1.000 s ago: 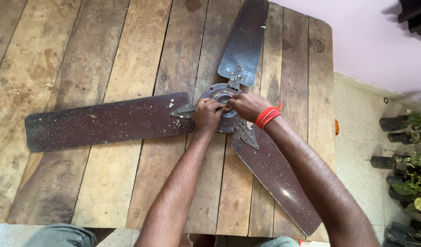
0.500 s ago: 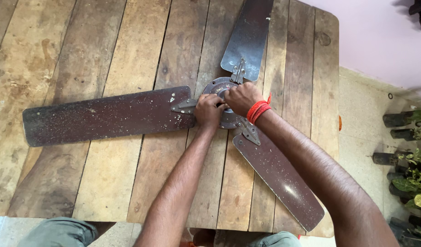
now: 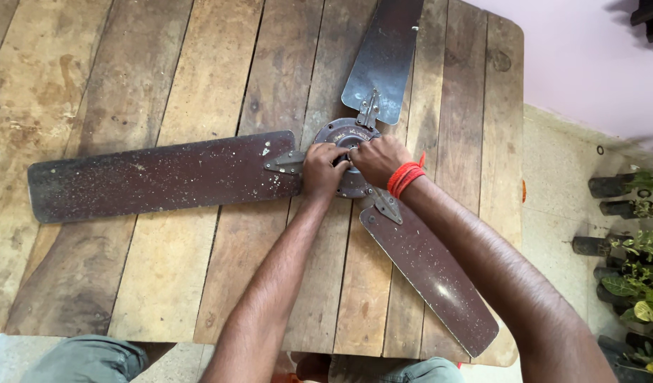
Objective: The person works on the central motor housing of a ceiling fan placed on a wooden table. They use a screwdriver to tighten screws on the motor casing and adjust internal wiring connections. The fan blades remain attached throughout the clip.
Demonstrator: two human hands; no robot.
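Flat on the plank worktop, right of its middle, lies a brown ceiling fan, its round hub up, likely for reach. Curled over that hub from the near side, left hand and right hand, fingers bent and pressed to it; cannot tell whether anything small is pinched. One hub, three blades: left, far, near right; one red wristband.

Brown, white-speckled fan blades; red wrist thread; weathered tan table.
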